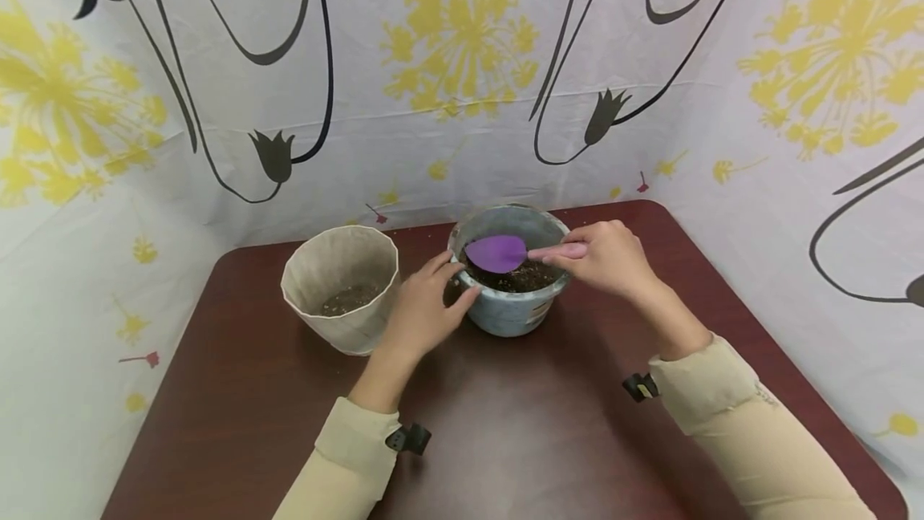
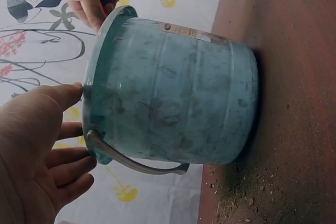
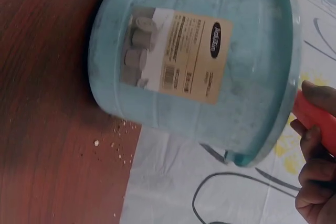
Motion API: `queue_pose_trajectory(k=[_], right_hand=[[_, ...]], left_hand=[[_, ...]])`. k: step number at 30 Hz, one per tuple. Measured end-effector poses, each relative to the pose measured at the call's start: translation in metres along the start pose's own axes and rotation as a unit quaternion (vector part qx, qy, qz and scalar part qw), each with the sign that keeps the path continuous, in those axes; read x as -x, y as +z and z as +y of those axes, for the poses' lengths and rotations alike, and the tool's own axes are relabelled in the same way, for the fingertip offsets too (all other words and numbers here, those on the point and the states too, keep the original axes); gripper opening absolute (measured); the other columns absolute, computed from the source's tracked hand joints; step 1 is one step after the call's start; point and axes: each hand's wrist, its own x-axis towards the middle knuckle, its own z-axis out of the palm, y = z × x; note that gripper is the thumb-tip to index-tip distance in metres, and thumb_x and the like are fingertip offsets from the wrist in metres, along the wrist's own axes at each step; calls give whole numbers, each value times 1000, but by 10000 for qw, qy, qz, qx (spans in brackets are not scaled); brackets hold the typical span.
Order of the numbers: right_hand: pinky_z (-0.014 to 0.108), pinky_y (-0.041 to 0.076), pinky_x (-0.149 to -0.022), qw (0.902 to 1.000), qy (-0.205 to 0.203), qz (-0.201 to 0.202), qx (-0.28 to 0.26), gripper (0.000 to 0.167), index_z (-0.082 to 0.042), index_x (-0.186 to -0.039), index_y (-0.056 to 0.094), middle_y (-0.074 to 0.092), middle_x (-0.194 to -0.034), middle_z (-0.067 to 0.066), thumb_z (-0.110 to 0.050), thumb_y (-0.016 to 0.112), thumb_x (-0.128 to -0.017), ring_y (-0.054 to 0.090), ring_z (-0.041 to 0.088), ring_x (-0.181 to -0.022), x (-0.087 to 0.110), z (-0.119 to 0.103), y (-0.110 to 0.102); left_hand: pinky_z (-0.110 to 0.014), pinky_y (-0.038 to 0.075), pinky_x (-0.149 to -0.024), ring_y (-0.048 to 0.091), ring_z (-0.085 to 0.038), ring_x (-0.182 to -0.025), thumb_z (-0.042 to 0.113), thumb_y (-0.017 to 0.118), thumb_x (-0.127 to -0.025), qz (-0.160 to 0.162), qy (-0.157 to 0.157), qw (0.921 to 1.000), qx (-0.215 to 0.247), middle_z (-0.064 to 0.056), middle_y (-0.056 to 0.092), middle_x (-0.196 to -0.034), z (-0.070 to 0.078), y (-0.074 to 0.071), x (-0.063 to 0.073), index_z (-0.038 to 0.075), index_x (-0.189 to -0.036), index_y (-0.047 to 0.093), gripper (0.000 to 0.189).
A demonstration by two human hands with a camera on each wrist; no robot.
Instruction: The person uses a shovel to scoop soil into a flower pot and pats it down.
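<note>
The purple trowel [image 1: 496, 253] sits over the soil in the blue bucket [image 1: 511, 311], pinched by your right hand [image 1: 606, 257]. Your left hand [image 1: 422, 310], fingers spread, touches its rim. The brown table [image 1: 505, 440] meets floral curtains [image 1: 462, 62].

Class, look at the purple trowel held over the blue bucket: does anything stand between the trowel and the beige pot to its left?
Yes, partly. The left hand rests on the blue bucket rim, between the purple trowel in the right hand and the beige pot. The pot's mouth itself is uncovered.
</note>
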Motion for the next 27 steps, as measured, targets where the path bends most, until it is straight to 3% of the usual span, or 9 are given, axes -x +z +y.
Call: queue_pose_trajectory(k=[7, 10, 14, 17, 19, 21, 22, 24, 27], right_hand=[[40, 48, -49, 9974, -282, -467, 461, 19, -14, -83, 83, 71, -67, -1, -33, 83, -81, 63, 21, -59, -6, -3, 7], [43, 48, -48, 9942, -180, -611, 865, 18, -16, -85, 84, 69, -64, 1, -34, 84, -80, 62, 24, -57, -9, -5, 1], [44, 46, -44, 9859, -255, -664, 1516, 13, -20, -76, 81, 65, -61, 0, -33, 84, -80, 60, 25, -55, -12, -6, -12], [41, 40, -39, 9801, -704, -268, 1837, 33, -20, -57, 65, 52, -51, -4, -33, 84, -82, 51, 21, -46, -13, -7, -22], [40, 35, -36, 9750, -1070, 188, 1937, 42, -21, -54, 56, 44, -49, -5, -34, 84, -82, 45, 21, -42, -15, -8, -25], [40, 34, -34, 9695, -1366, 552, 1957, 42, -19, -55, 55, 42, -51, -3, -31, 85, -82, 44, 23, -41, -17, -10, -25], [40, 34, -34, 9686, -1450, 638, 1914, 34, -19, -59, 62, 43, -52, -2, -30, 85, -81, 45, 23, -41, -18, -10, -23], [41, 37, -35, 9725, -1426, 580, 1749, 19, -17, -70, 75, 52, -54, 1, -30, 86, -81, 49, 26, -43, -21, -12, -17], [43, 42, -38, 9834, -936, 15, 1552, 23, -12, -78, 79, 56, -54, 6, -35, 83, -82, 56, 29, -48, -23, -14, -6]], left_hand=[[-51, 47, -105, 59, -36, -126, 49, 65, -97, 43, -10, 9999, 154, -12, 53, -149, -1, 3, 2, 9, -132, 67, 53], [-51, 46, -106, 58, -36, -128, 48, 65, -97, 14, -62, 9997, 222, -11, 51, -151, -2, 4, 2, 9, -134, 67, 54], [-50, 46, -107, 57, -36, -128, 46, 66, -97, 49, -47, 9995, 316, -11, 51, -151, -2, 4, 3, 8, -133, 67, 53], [-50, 46, -106, 58, -36, -128, 46, 67, -97, 71, -3, 9993, 367, -11, 50, -152, -3, 5, 3, 8, -133, 67, 52], [-51, 47, -105, 59, -37, -126, 46, 66, -97, 87, 24, 9993, 372, -11, 50, -152, -3, 5, 3, 8, -133, 67, 53], [-51, 47, -105, 59, -37, -125, 47, 66, -97, 104, 30, 9993, 364, -12, 50, -152, -3, 5, 3, 8, -133, 66, 53], [-51, 47, -105, 59, -38, -125, 47, 66, -97, 113, 32, 9993, 353, -12, 49, -152, -3, 5, 3, 7, -133, 66, 54], [-51, 47, -105, 59, -38, -125, 47, 66, -97, 114, 6, 9994, 338, -12, 49, -152, -3, 5, 3, 8, -133, 66, 54], [-51, 47, -105, 59, -37, -125, 47, 67, -96, 110, -24, 9994, 327, -11, 50, -152, -2, 4, 4, 8, -133, 67, 53]])
